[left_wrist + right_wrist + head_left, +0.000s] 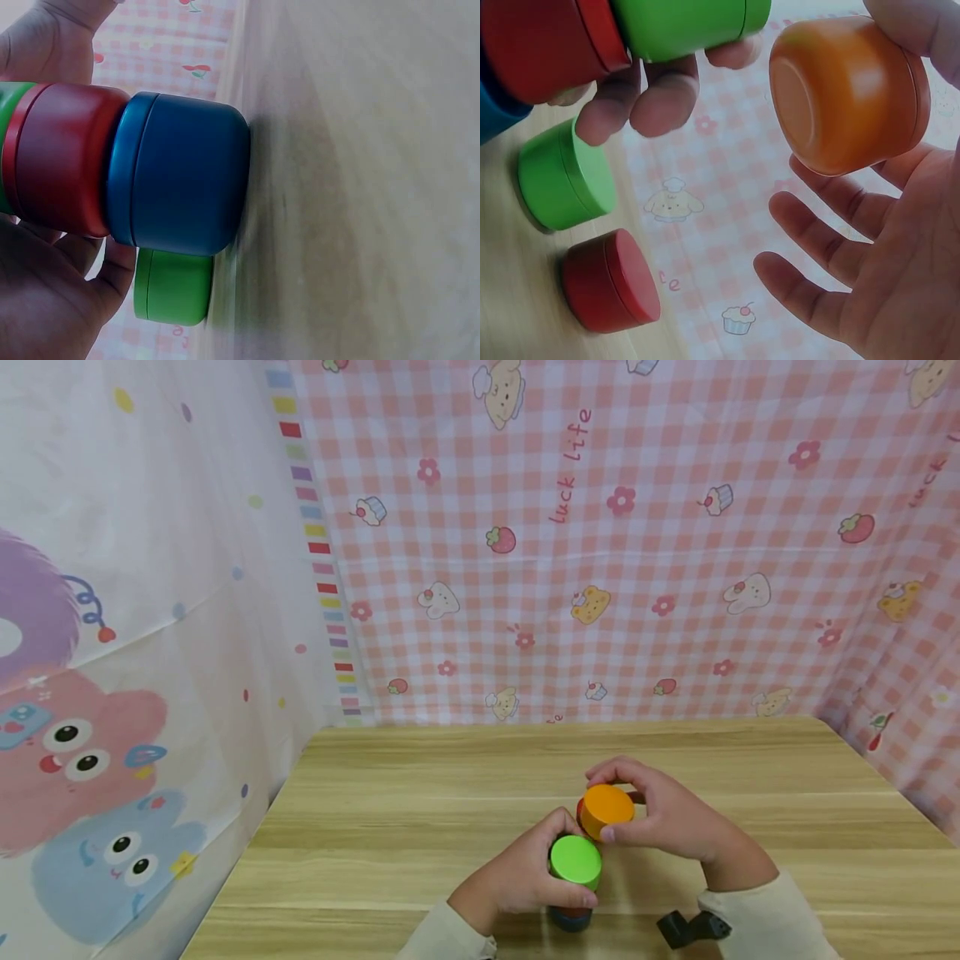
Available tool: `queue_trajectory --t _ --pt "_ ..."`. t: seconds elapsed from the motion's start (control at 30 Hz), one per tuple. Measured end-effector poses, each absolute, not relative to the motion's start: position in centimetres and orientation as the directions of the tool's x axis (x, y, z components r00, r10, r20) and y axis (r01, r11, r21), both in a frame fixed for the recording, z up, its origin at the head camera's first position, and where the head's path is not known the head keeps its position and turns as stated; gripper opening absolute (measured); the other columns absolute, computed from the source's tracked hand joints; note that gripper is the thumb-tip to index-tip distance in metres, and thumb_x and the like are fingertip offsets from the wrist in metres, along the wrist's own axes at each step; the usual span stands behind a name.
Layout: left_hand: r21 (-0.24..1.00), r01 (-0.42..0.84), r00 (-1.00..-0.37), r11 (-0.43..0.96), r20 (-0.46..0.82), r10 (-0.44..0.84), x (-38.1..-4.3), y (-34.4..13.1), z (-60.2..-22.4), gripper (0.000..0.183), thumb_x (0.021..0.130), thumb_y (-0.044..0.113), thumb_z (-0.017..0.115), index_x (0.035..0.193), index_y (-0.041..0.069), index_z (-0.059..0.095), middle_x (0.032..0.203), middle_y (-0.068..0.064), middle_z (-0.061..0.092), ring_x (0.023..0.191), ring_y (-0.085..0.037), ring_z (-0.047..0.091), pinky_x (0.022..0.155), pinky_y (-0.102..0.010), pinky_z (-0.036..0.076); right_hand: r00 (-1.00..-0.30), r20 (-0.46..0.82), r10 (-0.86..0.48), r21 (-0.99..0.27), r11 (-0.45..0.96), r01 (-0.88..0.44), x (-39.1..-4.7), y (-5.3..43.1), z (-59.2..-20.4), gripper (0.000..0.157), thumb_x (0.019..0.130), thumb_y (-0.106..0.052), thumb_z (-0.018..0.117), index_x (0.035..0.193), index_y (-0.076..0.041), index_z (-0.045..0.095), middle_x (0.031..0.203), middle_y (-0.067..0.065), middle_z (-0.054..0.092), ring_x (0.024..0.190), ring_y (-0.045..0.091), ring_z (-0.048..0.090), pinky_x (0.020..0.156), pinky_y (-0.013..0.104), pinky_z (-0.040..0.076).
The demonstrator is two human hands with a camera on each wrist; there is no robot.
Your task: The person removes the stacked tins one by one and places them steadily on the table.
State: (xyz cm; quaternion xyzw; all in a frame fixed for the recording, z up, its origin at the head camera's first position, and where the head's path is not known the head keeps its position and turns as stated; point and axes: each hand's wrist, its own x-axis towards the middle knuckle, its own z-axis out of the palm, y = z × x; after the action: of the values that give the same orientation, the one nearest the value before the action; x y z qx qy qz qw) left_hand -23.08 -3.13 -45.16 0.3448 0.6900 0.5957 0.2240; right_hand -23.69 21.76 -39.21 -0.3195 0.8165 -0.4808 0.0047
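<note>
A stack of round canisters stands on the wooden table: a blue one (187, 172) at the bottom, a red one (71, 157) in the middle and a green one (576, 860) on top. My left hand (521, 872) grips the stack near its top, thumb on the near side and fingers behind. Held up just beyond the stack is an orange canister (609, 810), which my right hand (663, 810) holds between thumb and fingers. In the right wrist view, its rounded underside is exposed, apart from the green canister. Some of the left hand's fingertips are hidden in the head view.
A second green canister (566, 176) and a second red canister (611, 281) stand on the table behind the stack. A black device (693, 928) sits at the right sleeve. Patterned curtains (585, 560) hang behind and beside the wooden table (390, 802).
</note>
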Motion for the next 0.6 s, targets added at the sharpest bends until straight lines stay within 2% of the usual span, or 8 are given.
queue_trajectory --t 0.17,0.5,0.6 --pt "0.977 0.207 -0.663 0.051 0.102 0.741 -23.04 -3.14 -45.09 0.048 0.088 0.004 0.083 0.122 0.008 0.05 0.112 0.011 0.065 0.095 -0.003 0.063 0.09 -0.025 0.055 -0.8 0.304 -0.517 -0.784 0.341 -0.519 -23.93 22.1 -39.36 0.031 0.086 -0.018 0.082 0.114 -0.017 0.068 0.133 0.011 0.064 0.122 0.035 0.057 0.094 0.053 0.049" --pt "0.975 0.21 -0.677 0.072 0.092 0.73 -22.9 -3.08 -44.94 0.048 0.087 0.005 0.083 0.122 0.01 0.051 0.113 0.009 0.065 0.098 -0.005 0.064 0.091 -0.025 0.055 -0.818 0.29 -0.497 -0.822 0.308 -0.479 -24.24 22.6 -39.63 0.04 0.087 -0.012 0.08 0.123 -0.007 0.065 0.124 0.013 0.065 0.111 0.024 0.059 0.088 0.034 0.057" --pt "0.977 0.203 -0.677 0.069 0.089 0.73 -22.85 -3.09 -44.89 0.047 0.088 0.005 0.083 0.122 0.009 0.05 0.114 0.009 0.065 0.098 -0.005 0.064 0.091 -0.025 0.055 -0.821 0.284 -0.495 -0.835 0.293 -0.466 -24.28 22.65 -39.67 0.041 0.087 -0.011 0.079 0.124 -0.004 0.064 0.122 0.015 0.064 0.107 0.022 0.06 0.085 0.032 0.057"
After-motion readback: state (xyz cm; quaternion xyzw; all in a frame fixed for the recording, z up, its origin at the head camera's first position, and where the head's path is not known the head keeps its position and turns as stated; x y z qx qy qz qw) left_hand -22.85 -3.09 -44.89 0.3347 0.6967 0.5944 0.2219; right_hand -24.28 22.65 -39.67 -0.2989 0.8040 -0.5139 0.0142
